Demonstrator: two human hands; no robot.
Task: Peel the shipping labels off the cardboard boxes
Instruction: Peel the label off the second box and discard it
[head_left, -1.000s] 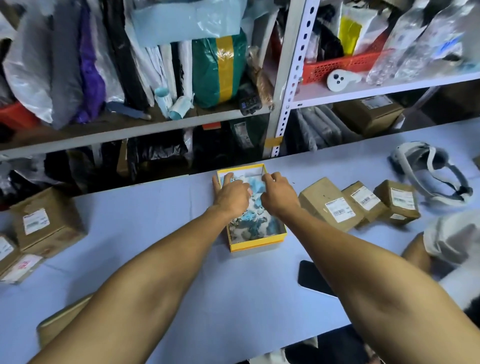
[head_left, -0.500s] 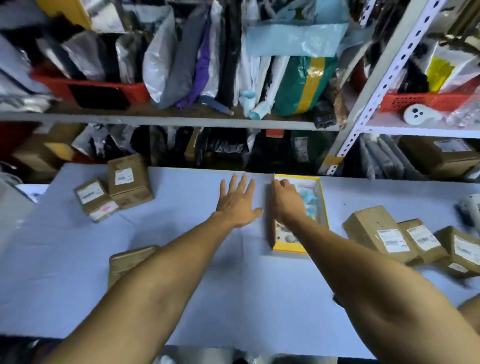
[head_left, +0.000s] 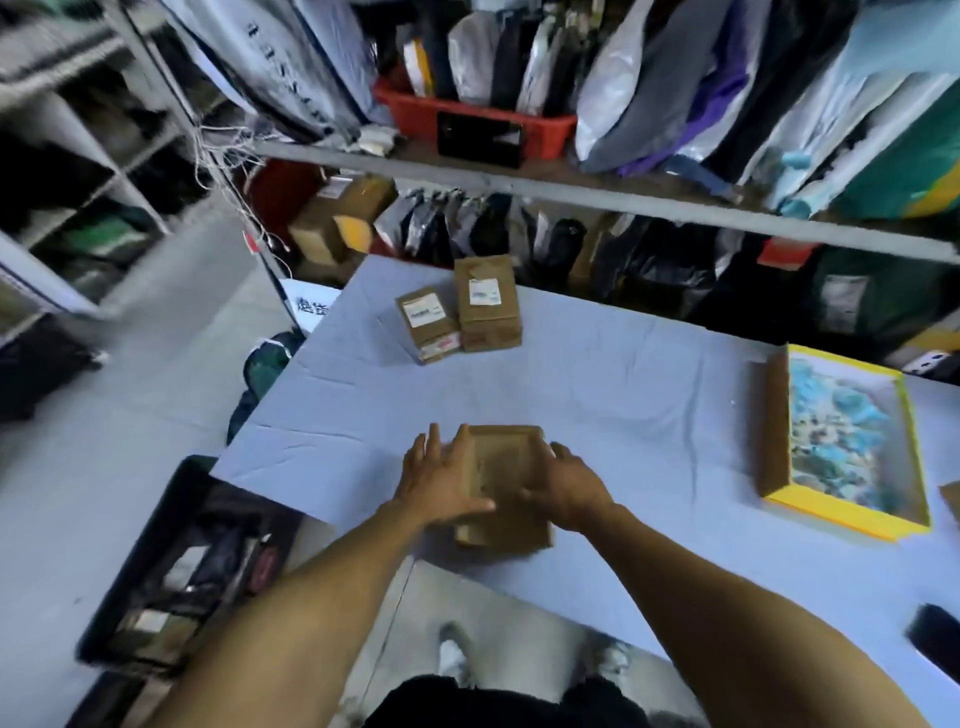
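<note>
A plain brown cardboard box (head_left: 506, 460) lies near the front edge of the blue table (head_left: 623, 395); no label shows on its top. My left hand (head_left: 441, 480) rests on the box's left side with straight, spread fingers and the thumb across the top. My right hand (head_left: 569, 483) grips the box's right side, fingers curled over its edge. Two more cardboard boxes with white shipping labels, one smaller (head_left: 428, 325) and one taller (head_left: 488, 301), stand together at the table's far left.
A yellow-rimmed tray (head_left: 779, 426) with blue and white scraps sits at the right. A black phone (head_left: 935, 642) lies at the lower right. On the floor to the left stands a black crate (head_left: 171, 566). Packed shelves (head_left: 519, 187) run behind the table.
My view swung left and down. Both hands left the yellow tray and came back to the plain cardboard box near the front edge, now resting on its two sides.
</note>
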